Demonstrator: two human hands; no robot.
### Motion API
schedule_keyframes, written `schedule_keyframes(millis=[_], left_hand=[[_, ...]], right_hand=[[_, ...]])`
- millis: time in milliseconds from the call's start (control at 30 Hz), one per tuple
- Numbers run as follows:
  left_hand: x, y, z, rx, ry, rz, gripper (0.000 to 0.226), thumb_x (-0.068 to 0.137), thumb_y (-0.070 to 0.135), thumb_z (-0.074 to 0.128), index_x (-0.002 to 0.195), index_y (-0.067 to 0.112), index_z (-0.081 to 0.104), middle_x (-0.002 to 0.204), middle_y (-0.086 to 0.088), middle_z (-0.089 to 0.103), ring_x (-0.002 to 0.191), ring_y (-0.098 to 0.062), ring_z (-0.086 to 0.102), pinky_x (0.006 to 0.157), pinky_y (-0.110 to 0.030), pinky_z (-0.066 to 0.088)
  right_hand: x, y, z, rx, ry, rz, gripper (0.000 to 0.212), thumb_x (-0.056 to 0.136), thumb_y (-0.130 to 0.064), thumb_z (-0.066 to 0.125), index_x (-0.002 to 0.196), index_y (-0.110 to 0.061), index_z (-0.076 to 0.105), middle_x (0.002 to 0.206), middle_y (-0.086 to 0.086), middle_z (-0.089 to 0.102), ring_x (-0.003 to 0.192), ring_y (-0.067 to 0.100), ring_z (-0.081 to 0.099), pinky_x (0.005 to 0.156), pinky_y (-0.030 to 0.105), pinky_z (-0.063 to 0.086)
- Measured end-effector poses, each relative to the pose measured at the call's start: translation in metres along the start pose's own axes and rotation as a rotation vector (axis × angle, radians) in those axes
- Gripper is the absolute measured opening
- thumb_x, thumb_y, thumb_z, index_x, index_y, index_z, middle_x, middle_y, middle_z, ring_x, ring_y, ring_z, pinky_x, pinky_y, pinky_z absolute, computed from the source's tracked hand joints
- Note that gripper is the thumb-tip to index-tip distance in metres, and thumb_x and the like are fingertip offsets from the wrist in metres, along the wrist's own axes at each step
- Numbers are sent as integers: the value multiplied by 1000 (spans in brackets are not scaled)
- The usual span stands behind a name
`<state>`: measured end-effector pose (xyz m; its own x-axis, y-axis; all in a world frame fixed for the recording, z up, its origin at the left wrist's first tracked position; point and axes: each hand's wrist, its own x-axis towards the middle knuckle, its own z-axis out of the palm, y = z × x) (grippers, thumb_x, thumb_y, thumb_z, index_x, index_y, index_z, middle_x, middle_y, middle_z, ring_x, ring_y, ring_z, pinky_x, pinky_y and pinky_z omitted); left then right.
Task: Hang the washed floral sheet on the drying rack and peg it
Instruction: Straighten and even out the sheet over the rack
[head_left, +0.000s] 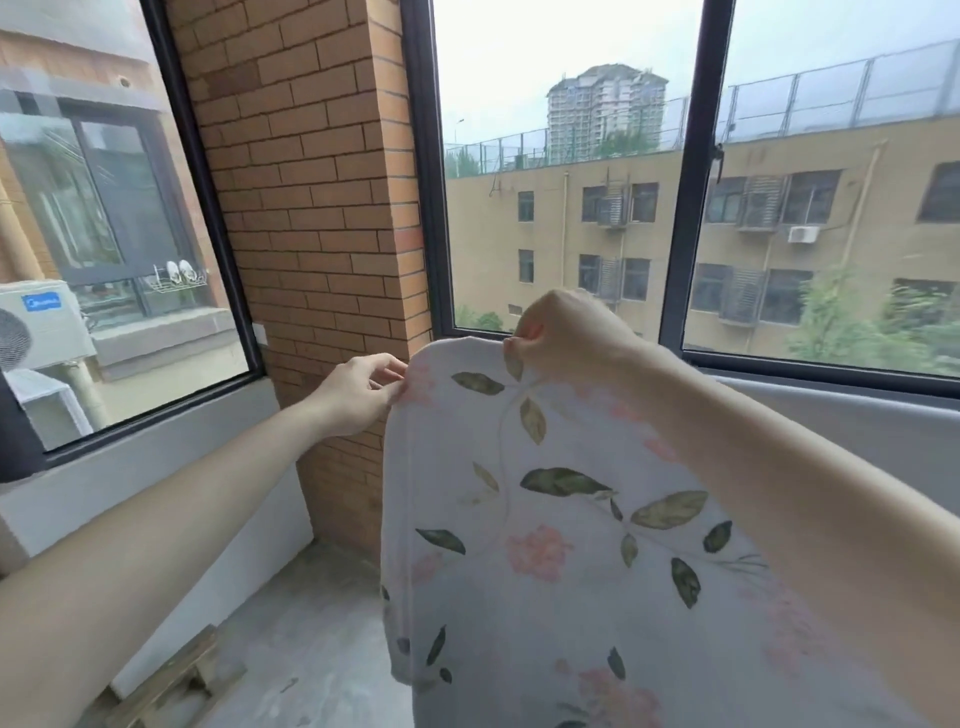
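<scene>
While both hands pinch top hem, floral sheet (561, 530) hangs straight down, long axis vertical. Left hand (358, 392) at left corner, right hand (561, 332) slightly higher, near it. Drying rack unseen.

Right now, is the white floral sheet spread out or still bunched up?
Partly spread: the white floral sheet hangs flat from its top edge, pinched by the left hand and right hand. Its lower part runs out of frame.
</scene>
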<state>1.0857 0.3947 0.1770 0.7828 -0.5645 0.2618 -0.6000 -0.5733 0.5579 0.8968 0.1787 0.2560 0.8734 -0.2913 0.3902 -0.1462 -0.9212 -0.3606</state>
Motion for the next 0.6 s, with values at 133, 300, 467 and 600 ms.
schedule_keyframes(millis=[133,300,467,600], left_hand=[[5,-14,2,12,86,97,12,97,36,70,97,24,74,91,9,74,81,-8,67,66,-28,49],[22,-13,-15,29,86,136,14,96,31,71,82,30,75,77,8,74,61,-10,65,69,-35,57],[55,48,-53,-219,214,186,18,102,13,61,89,18,72,85,-5,75,60,-22,76,63,-38,65],[103,122,-67,-238,351,243,16,99,17,63,87,26,69,100,4,74,87,-23,75,83,-34,62]], right_hand=[[11,3,-1,127,-19,101,18,90,-35,71,90,-21,83,89,-2,75,76,13,68,58,24,56],[18,10,-1,154,-92,243,30,100,-45,61,91,-24,80,80,-3,72,65,13,61,55,24,47],[23,21,-8,509,82,473,36,105,-46,54,110,-19,77,95,4,77,86,24,75,84,38,62],[32,29,-12,461,177,578,46,107,-46,47,131,-13,68,116,1,70,109,26,68,98,33,51]])
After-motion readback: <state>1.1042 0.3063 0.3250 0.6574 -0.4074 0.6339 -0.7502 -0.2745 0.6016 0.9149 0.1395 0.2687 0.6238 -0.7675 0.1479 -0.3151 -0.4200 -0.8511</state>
